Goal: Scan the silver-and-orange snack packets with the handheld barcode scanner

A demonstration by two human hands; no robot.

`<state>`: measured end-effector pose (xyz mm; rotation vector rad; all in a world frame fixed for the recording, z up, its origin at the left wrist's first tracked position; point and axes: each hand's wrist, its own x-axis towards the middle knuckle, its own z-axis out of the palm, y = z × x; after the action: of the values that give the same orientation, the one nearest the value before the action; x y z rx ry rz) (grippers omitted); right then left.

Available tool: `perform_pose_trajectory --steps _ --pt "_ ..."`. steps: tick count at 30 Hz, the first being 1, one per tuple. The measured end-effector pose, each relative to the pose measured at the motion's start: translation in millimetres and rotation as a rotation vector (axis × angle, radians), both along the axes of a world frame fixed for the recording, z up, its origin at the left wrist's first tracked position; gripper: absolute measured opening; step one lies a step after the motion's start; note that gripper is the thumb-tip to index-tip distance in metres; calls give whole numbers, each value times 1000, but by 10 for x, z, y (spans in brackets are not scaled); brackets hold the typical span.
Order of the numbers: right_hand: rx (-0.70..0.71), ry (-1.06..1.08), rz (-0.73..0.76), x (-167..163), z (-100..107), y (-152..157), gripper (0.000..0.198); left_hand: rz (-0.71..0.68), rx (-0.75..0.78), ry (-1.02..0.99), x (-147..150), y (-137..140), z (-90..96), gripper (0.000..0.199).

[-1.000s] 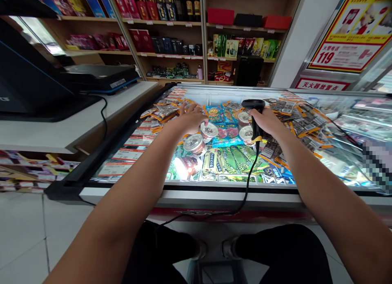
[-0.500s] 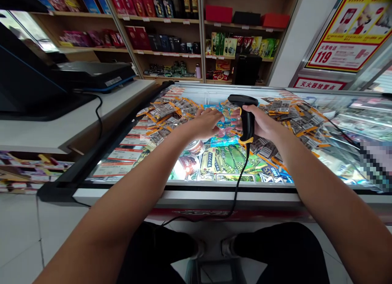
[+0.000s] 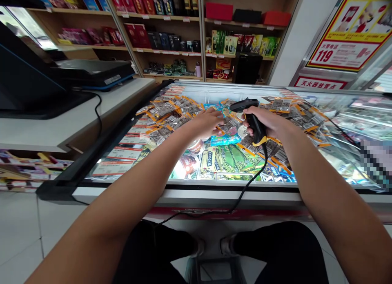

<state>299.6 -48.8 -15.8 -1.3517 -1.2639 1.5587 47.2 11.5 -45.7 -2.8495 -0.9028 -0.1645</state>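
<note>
My right hand [image 3: 260,118] is wrapped around a black and yellow barcode scanner [image 3: 255,127], whose head tips toward the left. Its black cable [image 3: 245,190] hangs over the near edge of a glass-topped freezer [image 3: 183,193]. To the left, my left hand [image 3: 210,123] reaches over the glass, its curled fingers at the edge of a small brown packet with orange trim [image 3: 229,125]. Similar packets lie in a left pile [image 3: 165,109] and a right pile [image 3: 306,120]. Through the glass show blue bags [image 3: 225,140], green bean-patterned wrappers [image 3: 235,157] and round tubs [image 3: 186,165].
On the left, a white counter [image 3: 122,97] carries a scale-like device [image 3: 94,74] and a dark screen stand [image 3: 27,72]. Stocked shelves [image 3: 162,53] stand behind the freezer. A red and yellow poster [image 3: 352,31] hangs at right. A stool [image 3: 216,271] is below me.
My right hand has turned the scanner, its handle swinging right and its head lowering slightly. A packet now shows at my left hand's fingers, where blue bags showed before.
</note>
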Motion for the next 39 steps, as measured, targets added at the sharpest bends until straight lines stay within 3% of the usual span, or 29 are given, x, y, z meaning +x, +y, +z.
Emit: perform_pose_trajectory --steps 5,9,17,23,29,34,37,39 --pt "-93 -75 81 -25 -5 -37 27 133 43 9 -104 105 10 32" --pt "-140 -109 175 -38 -11 -52 30 232 91 9 -49 66 -17 41" --pt "-79 -113 215 -85 3 -100 31 355 70 17 32 -63 17 52" --pt "-31 -106 204 -127 2 -119 34 358 38 -32 39 -67 2 56" --pt "71 -279 63 73 -45 -13 43 155 -35 2 -5 -10 -51 52" --pt "98 -383 87 149 -29 -28 35 310 43 48 -87 -13 16 44" --pt "123 -303 97 28 -28 -65 33 400 64 57 -123 -14 62 38" --pt "152 -194 84 -80 -47 -65 34 377 34 32 -115 -39 87 34"
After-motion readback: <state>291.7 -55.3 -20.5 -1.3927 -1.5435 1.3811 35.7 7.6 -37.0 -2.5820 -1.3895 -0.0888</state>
